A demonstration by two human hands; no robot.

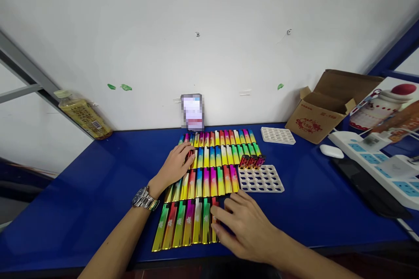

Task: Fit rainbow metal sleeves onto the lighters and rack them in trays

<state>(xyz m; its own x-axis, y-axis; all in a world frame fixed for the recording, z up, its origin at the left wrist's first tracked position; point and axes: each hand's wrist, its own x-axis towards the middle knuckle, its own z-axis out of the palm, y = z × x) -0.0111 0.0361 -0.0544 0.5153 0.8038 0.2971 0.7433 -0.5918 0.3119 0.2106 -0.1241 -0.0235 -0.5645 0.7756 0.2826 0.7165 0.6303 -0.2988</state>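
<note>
Shiny lighters (197, 222) in rainbow and gold colours lie side by side in several rows on the blue table. My left hand (176, 163) is over the left end of the second row, its fingers closed around a red lighter (189, 154). At the right end of the front row, my right hand (244, 222) has its thumb and index finger on another red lighter (214, 202), which they partly cover. Just beyond that hand, a white tray with holes (262, 179) carries three upright lighters (252, 161) along its far edge.
A second white holed tray (278, 135) lies farther back. An open cardboard box (307, 117), a white earbud case (331, 151), a black flat device (366, 187) and a power strip (382, 170) sit right. A phone (193, 112) and bottle (84, 115) lean behind.
</note>
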